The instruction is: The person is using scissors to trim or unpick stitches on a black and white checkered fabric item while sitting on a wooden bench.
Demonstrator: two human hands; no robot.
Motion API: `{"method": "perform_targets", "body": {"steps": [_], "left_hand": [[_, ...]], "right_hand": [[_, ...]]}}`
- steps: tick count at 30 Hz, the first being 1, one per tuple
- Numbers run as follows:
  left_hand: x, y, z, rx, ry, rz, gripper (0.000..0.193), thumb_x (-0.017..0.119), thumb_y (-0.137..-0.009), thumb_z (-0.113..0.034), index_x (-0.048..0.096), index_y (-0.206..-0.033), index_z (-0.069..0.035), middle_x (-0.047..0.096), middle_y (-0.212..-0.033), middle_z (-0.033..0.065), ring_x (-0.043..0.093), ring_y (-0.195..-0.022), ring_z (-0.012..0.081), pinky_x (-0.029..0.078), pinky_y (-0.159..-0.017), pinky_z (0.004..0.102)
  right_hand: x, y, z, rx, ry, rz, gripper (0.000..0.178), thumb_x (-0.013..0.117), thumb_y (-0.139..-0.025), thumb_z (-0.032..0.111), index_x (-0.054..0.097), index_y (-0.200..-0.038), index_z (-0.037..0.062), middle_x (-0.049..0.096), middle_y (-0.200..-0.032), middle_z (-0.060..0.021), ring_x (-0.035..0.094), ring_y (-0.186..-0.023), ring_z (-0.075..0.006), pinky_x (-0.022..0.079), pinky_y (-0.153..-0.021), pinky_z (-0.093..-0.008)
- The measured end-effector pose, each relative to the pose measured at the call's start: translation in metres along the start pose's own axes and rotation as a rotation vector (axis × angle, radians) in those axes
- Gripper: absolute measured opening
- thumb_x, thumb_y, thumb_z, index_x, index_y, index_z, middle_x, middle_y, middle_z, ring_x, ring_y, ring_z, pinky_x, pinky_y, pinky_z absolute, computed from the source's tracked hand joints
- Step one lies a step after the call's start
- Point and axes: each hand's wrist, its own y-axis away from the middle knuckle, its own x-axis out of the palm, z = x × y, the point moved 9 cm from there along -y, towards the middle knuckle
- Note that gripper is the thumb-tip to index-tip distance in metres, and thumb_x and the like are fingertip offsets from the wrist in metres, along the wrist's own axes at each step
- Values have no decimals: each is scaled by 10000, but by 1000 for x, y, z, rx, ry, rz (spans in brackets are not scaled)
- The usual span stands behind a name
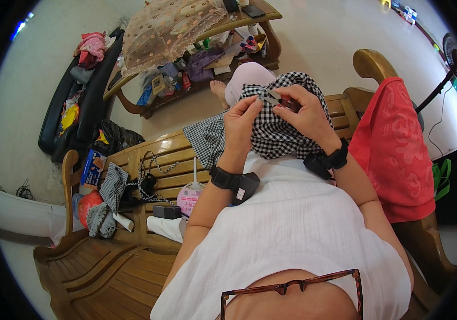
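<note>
Over my lap lies a black-and-white checked cloth point(277, 133), bunched around the knee. My right hand point(307, 113) is closed around small thread snips point(272, 98), whose blades point left toward the other hand. Just left of the blade tips, my left hand point(241, 120) is pinched, thumb against fingers, above the cloth. Whatever it pinches is too small to make out. A second piece of finer checked cloth point(205, 137) hangs beside my left wrist, on the bench.
I sit on a slatted wooden bench point(124, 160). At my left lie a pink fan point(190, 196), a dark box point(166, 212) and cloth pieces. Red fabric point(394, 154) drapes over the right armrest. A low table point(266, 18) with a lace cover stands ahead, a black sofa point(91, 98) beyond left.
</note>
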Motion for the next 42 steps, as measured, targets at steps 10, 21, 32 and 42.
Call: {"method": "perform_targets", "body": {"steps": [10,21,32,42], "left_hand": [[0,1,-2,6,-37,-3,190,605,-807,-71,612,-974,18,621,-852,30,547,-745,55,429,-673,168],[1,1,1,25,-40,28,170,608,-802,-61,623,-949,23,622,-844,31,546,-736,56,428,-666,171],[-2,2,4,-52,48,7,215,601,-807,-78,607,-1001,15,620,-874,36,551,-780,76,425,-722,187],[-3,1,5,-58,45,-3,211,596,-809,-72,609,-1003,10,625,-890,43,555,-796,76,427,-736,191]], "right_hand": [[0,-2,2,30,-12,13,306,672,-711,80,578,-993,10,572,-862,-70,548,-733,-138,447,-662,-237],[13,-6,-5,52,-81,43,298,650,-744,45,573,-1032,38,542,-855,12,476,-744,-55,400,-663,-183],[6,2,-20,138,-165,12,306,682,-727,97,584,-1010,34,555,-808,-4,488,-711,-65,416,-640,-198],[2,2,-8,98,-73,21,315,675,-720,87,584,-1015,26,577,-857,-37,517,-715,-91,429,-640,-208]]}}
